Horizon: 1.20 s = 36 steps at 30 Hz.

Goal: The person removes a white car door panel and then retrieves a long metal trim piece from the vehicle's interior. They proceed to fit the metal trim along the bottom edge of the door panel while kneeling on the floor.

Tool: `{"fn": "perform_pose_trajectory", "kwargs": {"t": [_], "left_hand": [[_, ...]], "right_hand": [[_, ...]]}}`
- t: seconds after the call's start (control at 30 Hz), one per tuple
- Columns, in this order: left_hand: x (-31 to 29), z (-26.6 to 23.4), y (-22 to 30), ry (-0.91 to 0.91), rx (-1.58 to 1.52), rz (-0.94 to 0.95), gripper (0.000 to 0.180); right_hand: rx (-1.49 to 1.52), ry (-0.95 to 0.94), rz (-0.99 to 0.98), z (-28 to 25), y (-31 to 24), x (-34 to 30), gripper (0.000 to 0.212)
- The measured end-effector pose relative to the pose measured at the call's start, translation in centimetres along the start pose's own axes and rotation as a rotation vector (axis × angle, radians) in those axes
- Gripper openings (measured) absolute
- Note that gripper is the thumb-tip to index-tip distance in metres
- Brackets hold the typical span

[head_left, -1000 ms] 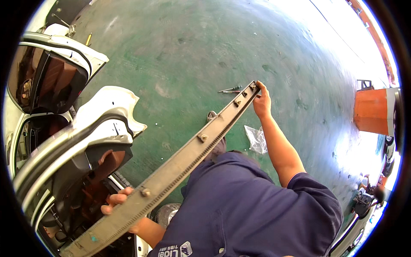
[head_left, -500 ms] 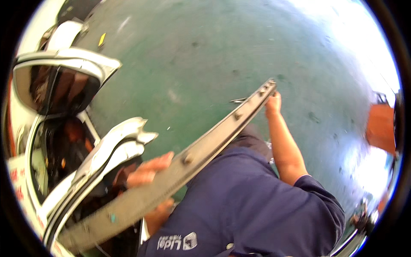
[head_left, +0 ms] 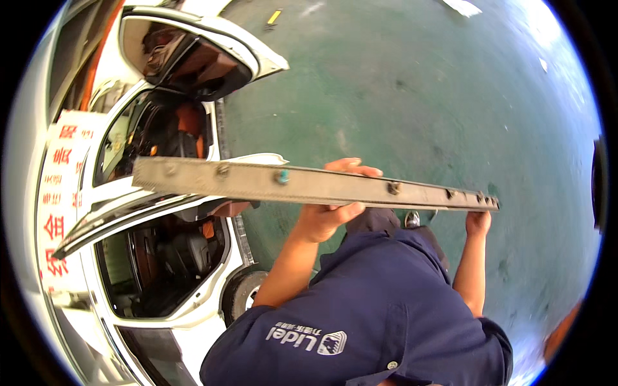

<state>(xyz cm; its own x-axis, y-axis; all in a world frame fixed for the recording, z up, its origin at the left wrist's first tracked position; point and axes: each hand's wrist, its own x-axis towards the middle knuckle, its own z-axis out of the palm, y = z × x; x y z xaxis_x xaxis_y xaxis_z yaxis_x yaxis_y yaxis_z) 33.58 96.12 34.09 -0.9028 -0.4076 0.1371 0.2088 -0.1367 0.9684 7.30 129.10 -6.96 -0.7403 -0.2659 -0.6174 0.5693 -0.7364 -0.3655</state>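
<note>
A long grey-brown car trim strip point(head_left: 347, 185), its clip side facing up, spans the view nearly level in front of my body. Several round clips dot it, one with a blue-green tip point(head_left: 282, 175). My left hand point(head_left: 323, 220) is closed around its middle, thumb on the near edge and fingers over the far edge. At the narrow right end, my right hand point(head_left: 477, 222) holds the strip from below, its fingertips partly hidden behind it. The strip's wide left end overlaps the view of the white car's open door point(head_left: 187, 209).
A white car point(head_left: 212, 309) stands along the left with its doors open, a rear wheel point(head_left: 246, 293) low beside me. Another open door point(head_left: 267, 55) juts out farther up. Green floor point(head_left: 399, 109) spreads ahead, with a yellow object point(head_left: 275, 17) and a white scrap point(head_left: 462, 7) on it.
The trim strip has turned from a steep diagonal to nearly level. My left hand has moved right and up with it, my right hand lower and right. The view has shifted, showing more car.
</note>
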Motion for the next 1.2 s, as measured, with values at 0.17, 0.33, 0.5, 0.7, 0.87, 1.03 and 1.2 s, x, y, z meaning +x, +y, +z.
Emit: {"fn": "perform_pose_trajectory", "kwargs": {"t": [0.17, 0.33, 0.5, 0.7, 0.87, 1.03, 1.2], "left_hand": [[2.0, -1.3, -2.8, 0.046, -0.064, -0.034, 0.060], [6.7, -2.7, -4.2, 0.063, -0.153, -0.063, 0.060], [12.6, -7.5, -7.4, 0.018, -0.198, -0.041, 0.059], [24.1, -13.0, -7.9, 0.099, -0.275, -0.130, 0.050], [32.2, -18.1, -7.9, 0.085, -0.244, -0.025, 0.046], [37.5, -21.2, -7.7, 0.133, -0.317, -0.025, 0.043], [44.2, -22.7, -8.8, 0.235, -0.313, -0.053, 0.043]], "right_hand": [[-0.007, 0.022, -0.041, 0.9, -0.8, 2.2, 0.040], [0.006, 0.018, -0.039, 3.2, -1.6, 5.2, 0.036], [-0.003, -0.067, -0.052, 6.0, -0.6, 9.6, 0.030], [0.007, -0.038, -0.096, 13.1, -2.7, 17.1, 0.024], [-0.069, -0.095, -0.111, 23.8, -1.3, 21.2, 0.024], [-0.166, -0.035, -0.056, 30.1, -0.1, 25.3, 0.022], [-0.351, 0.036, 0.114, 36.5, 1.7, 33.0, 0.018]]}}
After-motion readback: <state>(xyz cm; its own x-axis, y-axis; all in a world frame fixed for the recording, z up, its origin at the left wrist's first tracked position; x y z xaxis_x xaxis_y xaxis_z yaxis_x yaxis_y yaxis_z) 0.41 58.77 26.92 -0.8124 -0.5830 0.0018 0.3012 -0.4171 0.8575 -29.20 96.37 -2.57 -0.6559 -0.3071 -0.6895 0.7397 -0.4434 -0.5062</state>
